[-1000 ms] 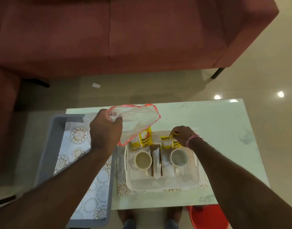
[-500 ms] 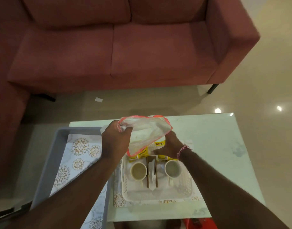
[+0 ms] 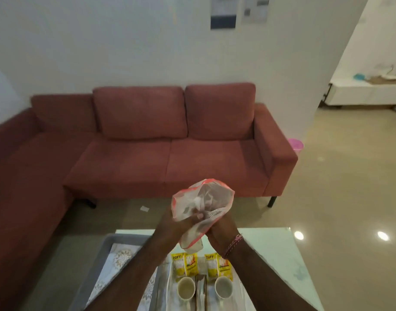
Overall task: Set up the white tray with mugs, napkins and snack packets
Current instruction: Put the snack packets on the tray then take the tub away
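Both hands hold a clear plastic bag with a red rim [image 3: 202, 204] above the table. My left hand [image 3: 172, 227] grips its left side and my right hand [image 3: 223, 230] grips its right side from below. Under them lies the white tray [image 3: 170, 288], mostly cut off by the frame's lower edge. In it stand two mugs [image 3: 186, 290] [image 3: 224, 290] with folded napkins [image 3: 200, 292] between them. Two pairs of yellow snack packets [image 3: 184, 264] [image 3: 218, 264] lie along the tray's far side.
A grey tray with a patterned liner [image 3: 118, 259] sits to the left on the pale table [image 3: 273, 250]. A red sofa [image 3: 161, 142] stands beyond the table. A scrap of paper [image 3: 144, 208] lies on the floor. A pink bin [image 3: 295, 145] stands by the sofa's right arm.
The view has tilted up toward the sofa and wall. My right hand left the snack packets and rose to the bag, which both hands now hold together and scrunch.
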Available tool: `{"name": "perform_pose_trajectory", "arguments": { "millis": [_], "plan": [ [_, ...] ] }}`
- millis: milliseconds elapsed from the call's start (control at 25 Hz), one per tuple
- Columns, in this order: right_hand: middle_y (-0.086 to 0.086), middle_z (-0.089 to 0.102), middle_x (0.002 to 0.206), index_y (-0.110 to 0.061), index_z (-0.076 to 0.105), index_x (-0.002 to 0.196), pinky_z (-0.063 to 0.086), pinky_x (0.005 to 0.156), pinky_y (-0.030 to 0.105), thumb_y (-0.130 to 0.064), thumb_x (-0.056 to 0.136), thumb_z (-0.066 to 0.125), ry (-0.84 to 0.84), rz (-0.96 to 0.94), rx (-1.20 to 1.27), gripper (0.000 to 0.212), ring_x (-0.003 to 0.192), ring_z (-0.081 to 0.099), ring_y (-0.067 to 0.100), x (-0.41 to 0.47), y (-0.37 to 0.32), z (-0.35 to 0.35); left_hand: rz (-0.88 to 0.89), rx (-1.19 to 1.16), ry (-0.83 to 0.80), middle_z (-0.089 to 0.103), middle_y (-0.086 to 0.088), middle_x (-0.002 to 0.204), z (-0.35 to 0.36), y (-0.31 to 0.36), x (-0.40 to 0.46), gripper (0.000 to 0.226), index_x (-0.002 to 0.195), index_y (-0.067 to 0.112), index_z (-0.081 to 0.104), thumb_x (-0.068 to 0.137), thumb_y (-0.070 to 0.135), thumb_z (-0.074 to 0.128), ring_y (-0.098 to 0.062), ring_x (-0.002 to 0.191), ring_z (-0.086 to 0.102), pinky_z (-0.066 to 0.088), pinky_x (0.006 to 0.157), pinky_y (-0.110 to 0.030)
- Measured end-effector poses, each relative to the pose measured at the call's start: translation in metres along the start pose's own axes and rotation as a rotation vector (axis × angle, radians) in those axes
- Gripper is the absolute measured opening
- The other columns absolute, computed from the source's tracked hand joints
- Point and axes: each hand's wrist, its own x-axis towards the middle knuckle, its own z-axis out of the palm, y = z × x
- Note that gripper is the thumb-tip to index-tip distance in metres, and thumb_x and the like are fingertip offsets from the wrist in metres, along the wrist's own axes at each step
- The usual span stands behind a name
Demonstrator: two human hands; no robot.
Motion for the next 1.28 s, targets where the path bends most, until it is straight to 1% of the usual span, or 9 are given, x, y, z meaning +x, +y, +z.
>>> {"name": "perform_pose_trajectory", "arguments": {
  "millis": [200, 440, 560, 680, 800, 880, 1040, 1160, 1280],
  "plan": [
    [0.006, 0.076, 0.085, -0.012, 0.076, 0.096, 0.059, 0.065, 0.034, -0.003, 0.085, 0.074, 0.063, -0.204, -0.630, 0.014, 0.078, 0.073, 0.018, -0.056, -0.046, 0.046, 0.100, -0.095, 0.020, 0.084, -0.005, 0.088, -0.008, 0.057, -0.052, 0.023, 0.102, 0.018, 0.079, 0.081, 0.014, 0.088, -0.023, 0.083, 0.082, 0.064, 0.067, -0.032],
    [-0.004, 0.031, 0.160, -0.031, 0.018, 0.160, 0.052, 0.105, 0.032, -0.025, 0.067, 0.095, -0.136, -0.692, -1.317, 0.122, 0.140, 0.046, 0.014, -0.105, -0.084, 0.090, 0.150, -0.069, 0.158, 0.077, -0.017, 0.100, -0.034, 0.089, -0.067, 0.010, 0.100, 0.010, 0.075, 0.093, 0.018, 0.074, -0.035, 0.090, 0.075, 0.063, 0.080, -0.049],
    [-0.005, 0.036, 0.158, -0.036, 0.037, 0.153, 0.049, 0.107, 0.035, -0.030, 0.074, 0.084, -0.078, -0.769, -1.725, 0.092, 0.138, 0.047, 0.020, -0.122, -0.059, 0.106, 0.104, -0.166, -0.059, 0.073, -0.020, 0.093, -0.035, 0.090, -0.091, 0.029, 0.113, 0.005, 0.066, 0.087, 0.014, 0.070, -0.034, 0.082, 0.072, 0.064, 0.074, -0.053],
    [0.001, 0.065, 0.134, -0.021, 0.070, 0.129, 0.054, 0.096, 0.030, -0.010, 0.080, 0.066, 0.206, -0.773, -1.637, 0.050, 0.115, 0.067, 0.023, -0.146, -0.041, 0.090, -0.010, -0.333, -0.492, 0.072, -0.008, 0.078, -0.052, 0.074, -0.108, 0.036, 0.103, 0.009, 0.068, 0.071, 0.026, 0.062, -0.024, 0.068, 0.064, 0.046, 0.066, -0.035],
    [0.002, 0.077, 0.108, -0.016, 0.082, 0.102, 0.048, 0.087, 0.017, -0.005, 0.079, 0.069, 0.551, -0.752, -1.462, 0.029, 0.095, 0.072, 0.019, -0.174, -0.032, 0.063, 0.153, -0.204, -0.690, 0.071, -0.002, 0.127, -0.055, 0.041, -0.121, 0.073, 0.142, 0.024, 0.062, 0.072, 0.018, 0.081, -0.016, 0.107, 0.069, 0.053, 0.088, -0.033],
    [0.000, 0.074, 0.103, -0.018, 0.081, 0.094, 0.058, 0.086, 0.029, 0.000, 0.073, 0.072, 0.607, -0.526, -1.192, 0.029, 0.094, 0.071, 0.020, -0.190, -0.024, 0.059, 0.366, 0.000, -0.678, 0.064, -0.009, 0.146, -0.036, 0.019, -0.127, 0.082, 0.154, 0.021, 0.053, 0.082, -0.004, 0.083, -0.012, 0.116, 0.070, 0.062, 0.093, -0.037],
    [0.025, 0.070, 0.107, -0.015, 0.071, 0.109, 0.063, 0.083, 0.052, -0.005, 0.083, 0.067, 0.408, -0.289, -0.845, 0.028, 0.096, 0.073, 0.037, -0.234, -0.026, 0.048, 0.364, -0.021, -0.456, 0.082, -0.017, 0.109, 0.000, 0.013, -0.140, 0.038, 0.109, 0.027, 0.085, 0.077, 0.007, 0.079, -0.029, 0.091, 0.079, 0.068, 0.081, -0.055],
    [-0.002, 0.057, 0.135, -0.036, 0.039, 0.143, 0.059, 0.086, 0.042, -0.025, 0.081, 0.072, 0.495, -0.437, -1.432, 0.070, 0.112, 0.061, 0.019, -0.278, -0.028, 0.026, 0.268, 0.014, -0.395, 0.084, -0.009, 0.090, 0.029, 0.016, -0.160, 0.015, 0.085, 0.031, 0.086, 0.087, 0.018, 0.079, -0.029, 0.085, 0.079, 0.069, 0.075, -0.052],
    [0.000, 0.045, 0.148, -0.022, 0.037, 0.154, 0.055, 0.091, 0.038, -0.028, 0.080, 0.080, 0.548, -0.538, -1.820, 0.086, 0.126, 0.047, 0.025, -0.307, -0.009, -0.017, 0.193, 0.159, -0.484, 0.084, 0.000, 0.094, 0.081, -0.005, -0.186, 0.013, 0.096, 0.027, 0.083, 0.091, 0.037, 0.077, -0.022, 0.094, 0.080, 0.066, 0.085, -0.048]
  ]
}}
